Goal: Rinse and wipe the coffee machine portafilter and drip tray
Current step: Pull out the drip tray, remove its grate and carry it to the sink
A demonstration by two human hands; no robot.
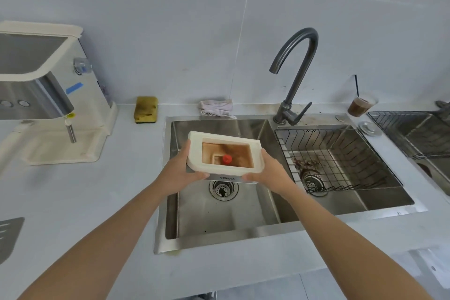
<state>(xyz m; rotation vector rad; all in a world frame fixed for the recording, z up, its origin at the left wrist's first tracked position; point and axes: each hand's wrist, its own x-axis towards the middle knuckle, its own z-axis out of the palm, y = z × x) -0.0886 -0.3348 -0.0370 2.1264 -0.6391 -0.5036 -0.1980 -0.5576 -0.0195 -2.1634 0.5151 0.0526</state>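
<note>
I have both hands on the drip tray (194,156), which is held in the air over the left basin of the sink (219,221), above and just behind the drain strainer (222,189). My left hand (181,173) grips the tray's left end with the thumb lying along its near corner, and my right hand (270,170) grips the right end the same way. The fingers of both curl out of sight underneath. The tray is cream plastic with its open face tipped toward me. Its well is stained brown with coffee residue, and a red float (227,159) stands near the middle. A steel strip on the front edge reads KONKA. The faucet (295,73) arches behind the sink, with its spout up and to the right of the tray. A wire basket (341,158) sits in the right basin. On the bench (97,202) the coffee machine (48,95) stands at the far left. Against the wall lie a yellow sponge (146,109) and a crumpled cloth (215,107). A plastic cup of dark coffee (361,106) with a straw stands to the right of the faucet.
</note>
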